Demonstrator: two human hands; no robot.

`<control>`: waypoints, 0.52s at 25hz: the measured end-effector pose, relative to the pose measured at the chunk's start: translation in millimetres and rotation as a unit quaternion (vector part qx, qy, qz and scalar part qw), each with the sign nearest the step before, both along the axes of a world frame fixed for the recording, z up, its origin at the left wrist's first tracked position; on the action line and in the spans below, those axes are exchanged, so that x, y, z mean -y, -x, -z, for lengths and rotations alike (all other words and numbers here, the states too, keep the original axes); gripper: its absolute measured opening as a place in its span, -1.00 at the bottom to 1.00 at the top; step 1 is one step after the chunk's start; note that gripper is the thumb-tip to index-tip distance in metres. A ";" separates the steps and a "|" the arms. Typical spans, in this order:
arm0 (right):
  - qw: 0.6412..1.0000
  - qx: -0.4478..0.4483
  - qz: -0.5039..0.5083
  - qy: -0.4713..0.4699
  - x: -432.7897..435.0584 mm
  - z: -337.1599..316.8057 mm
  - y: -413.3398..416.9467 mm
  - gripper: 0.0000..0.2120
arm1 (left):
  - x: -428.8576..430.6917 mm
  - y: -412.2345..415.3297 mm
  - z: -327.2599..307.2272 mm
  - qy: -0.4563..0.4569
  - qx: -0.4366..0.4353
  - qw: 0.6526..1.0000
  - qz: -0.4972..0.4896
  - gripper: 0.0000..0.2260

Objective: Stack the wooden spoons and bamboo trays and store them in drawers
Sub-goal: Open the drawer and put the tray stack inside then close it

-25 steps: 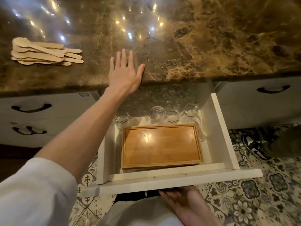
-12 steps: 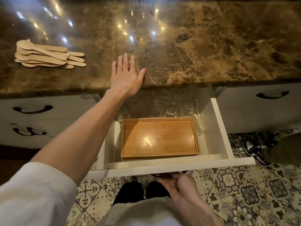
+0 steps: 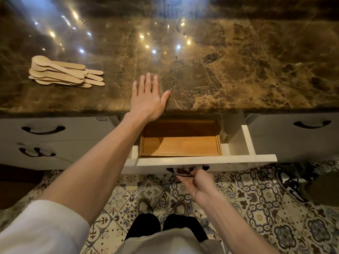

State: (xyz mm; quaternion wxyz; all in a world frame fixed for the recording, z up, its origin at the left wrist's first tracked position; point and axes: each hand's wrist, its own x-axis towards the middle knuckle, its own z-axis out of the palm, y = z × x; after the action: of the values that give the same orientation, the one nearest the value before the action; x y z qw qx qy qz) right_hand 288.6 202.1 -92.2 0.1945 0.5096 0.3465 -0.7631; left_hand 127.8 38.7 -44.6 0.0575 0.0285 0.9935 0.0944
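A bamboo tray (image 3: 180, 144) lies flat inside the white drawer (image 3: 201, 162), which stands partly out from under the counter; the tray's far half is in shadow. My right hand (image 3: 196, 180) is shut on the drawer's dark handle (image 3: 180, 172) below the front panel. My left hand (image 3: 148, 99) rests flat, fingers spread, on the brown marble counter (image 3: 238, 70) at its front edge, just above the drawer. A pile of several wooden spoons (image 3: 62, 72) lies on the counter to the far left, handles pointing right.
Shut white drawers with dark handles sit to the left (image 3: 43, 129) and right (image 3: 311, 124). Patterned floor tiles (image 3: 256, 198) lie below. Another person's dark shoe (image 3: 291, 182) stands at the right. My own feet (image 3: 163, 204) are under the drawer.
The drawer has slid in toward the counter, hiding the glasses at its back and part of the tray. My right hand moved in with the handle. My left hand stayed on the counter.
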 end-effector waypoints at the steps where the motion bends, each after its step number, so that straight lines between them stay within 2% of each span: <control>1: 1.000 0.000 0.003 -0.001 0.9 -1.2 7.9 -0.59 | -0.4 0.3 -0.1 0.001 0.000 1.000 -0.002 -0.39; 6: 1.000 -0.023 0.015 0.007 5.7 -3.9 43.5 -0.52 | -1.9 1.6 2.5 0.005 -0.012 1.000 -0.012 -0.40; 13: 0.999 -0.031 0.012 -0.006 11.9 -1.6 87.5 -0.57 | -2.9 3.0 7.2 0.016 -0.043 0.999 -0.021 -0.40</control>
State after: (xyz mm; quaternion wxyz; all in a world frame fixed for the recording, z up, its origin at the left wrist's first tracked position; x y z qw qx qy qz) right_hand 201.1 190.2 -90.6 0.1714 0.4909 0.3512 -0.7786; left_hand 124.8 41.5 -51.8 0.0135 0.0112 0.9968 0.0786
